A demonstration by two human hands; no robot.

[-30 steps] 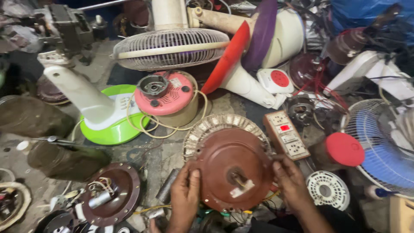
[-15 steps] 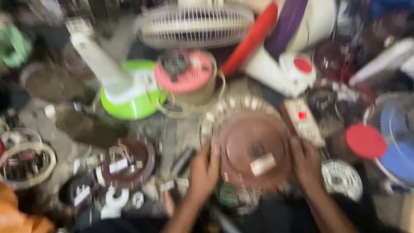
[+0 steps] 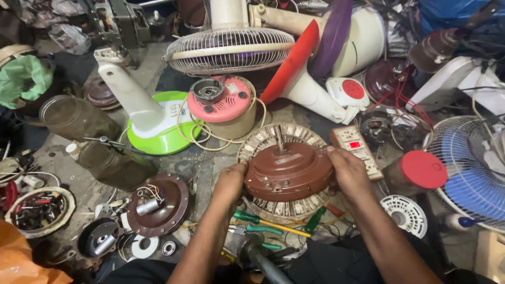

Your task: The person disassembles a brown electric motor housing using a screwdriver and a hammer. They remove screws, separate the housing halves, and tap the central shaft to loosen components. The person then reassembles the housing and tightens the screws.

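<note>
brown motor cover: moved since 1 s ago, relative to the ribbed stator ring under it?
Yes. The brown motor cover, held by the left hand and right hand, now sits tilted up off the ribbed stator ring; earlier it lay flat, centred inside the ring.

you get a bright, sharp picture with soft, even light from above. shadows are faint and small. a little shine sits on the brown motor cover (image 3: 288, 171) between your hands. things bend and stretch at the far edges, and the near corners look darker.
</note>
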